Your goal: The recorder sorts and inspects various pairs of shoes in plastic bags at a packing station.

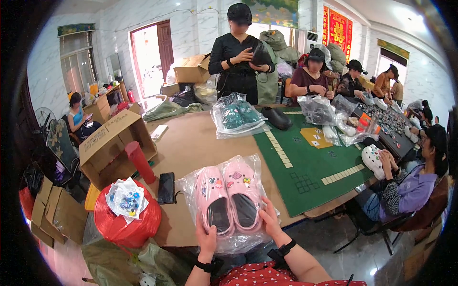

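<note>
A pair of pink clogs [213,189] with colourful charms on their toes lies side by side on a clear plastic bag [188,185], toes pointing away from me. My left hand [207,238] grips the heel end of the left clog, fingers and thumb around its rim. At the right clog's heel side, my right hand [270,220] holds on with the thumb near the opening and fingers along the outside. Both hands rest at the near edge of the table. Whether the clogs are inside the bag or on top of it is hard to tell.
Left of the clogs are a black phone [166,188], a red cylinder [140,162], a red twine roll [126,224] with charms on paper, and a cardboard box [117,148]. Bagged green clogs [238,114] and a black clog [276,118] lie farther back. Several people work around the table.
</note>
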Demonstrator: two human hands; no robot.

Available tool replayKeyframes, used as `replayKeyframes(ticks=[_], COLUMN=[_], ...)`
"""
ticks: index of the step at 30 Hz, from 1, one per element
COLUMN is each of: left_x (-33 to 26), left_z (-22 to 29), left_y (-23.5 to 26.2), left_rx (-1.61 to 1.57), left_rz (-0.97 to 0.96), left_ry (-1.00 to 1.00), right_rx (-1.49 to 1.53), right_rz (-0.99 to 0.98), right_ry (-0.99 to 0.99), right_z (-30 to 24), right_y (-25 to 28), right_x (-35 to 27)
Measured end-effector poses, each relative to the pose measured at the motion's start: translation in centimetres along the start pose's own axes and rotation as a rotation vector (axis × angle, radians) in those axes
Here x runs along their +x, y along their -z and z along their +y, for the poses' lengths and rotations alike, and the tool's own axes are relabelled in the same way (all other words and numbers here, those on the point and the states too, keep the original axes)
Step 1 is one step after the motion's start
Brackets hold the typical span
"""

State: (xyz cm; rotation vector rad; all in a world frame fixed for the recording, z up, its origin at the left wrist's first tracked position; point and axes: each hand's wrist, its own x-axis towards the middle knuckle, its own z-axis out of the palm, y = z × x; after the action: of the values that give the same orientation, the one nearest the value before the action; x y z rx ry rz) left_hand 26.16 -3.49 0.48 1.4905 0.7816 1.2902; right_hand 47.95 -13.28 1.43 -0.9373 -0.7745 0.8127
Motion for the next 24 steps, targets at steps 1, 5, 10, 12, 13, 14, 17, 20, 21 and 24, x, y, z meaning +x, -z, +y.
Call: replayKeyframes(ticks=[1, 5, 10, 12, 13, 14, 17, 20, 21, 24], left_x=[-0.2, -0.2, 0.0, 0.0, -0.1, -0.1, -0.1, 0.0, 0.0, -0.2], left_z=[-0.1, -1.1, -0.4, -0.4, -0.4, -0.3, -0.2, -0.6, -0.5, -0.5], left_y=[0.1, 0.2, 0.1, 0.1, 0.2, 0.2, 0.1, 0.2, 0.2, 0.2], left_rx=[-0.011, -0.015, 0.003, -0.004, -0.009, -0.008, -0.030, -0.006, 0.001, -0.009], left_rz=[0.009, 0.012, -0.003, -0.012, -0.021, -0.020, -0.013, -0.013, -0.012, -0.013], left_ry=[0.014, 0.012, 0.011, 0.006, 0.006, 0.008, 0.019, 0.001, 0.001, -0.004], right_rx=[-0.008, -0.021, -0.027, -0.032, -0.036, -0.036, -0.018, -0.006, -0.009, -0.007], right_rz=[-0.001, 0.011, 0.016, 0.014, 0.013, 0.013, -0.001, 0.003, -0.002, -0.002], right_ry=[0.005, 0.020, -0.010, 0.004, 0.013, 0.011, -0.010, 0.003, 0.003, -0.003], right_z=[0.0, -0.4, -0.4, 0.2, 0.1, -0.1, -0.5, -0.2, -0.3, -0.3], right_y=[-0.1, -0.4, -0.1, 0.2, 0.0, -0.1, -0.3, -0.2, -0.2, -0.2], right_x=[-0.2, -0.1, -0.3, -0.2, -0.2, -0.2, -0.3, -0.2, -0.1, -0.3])
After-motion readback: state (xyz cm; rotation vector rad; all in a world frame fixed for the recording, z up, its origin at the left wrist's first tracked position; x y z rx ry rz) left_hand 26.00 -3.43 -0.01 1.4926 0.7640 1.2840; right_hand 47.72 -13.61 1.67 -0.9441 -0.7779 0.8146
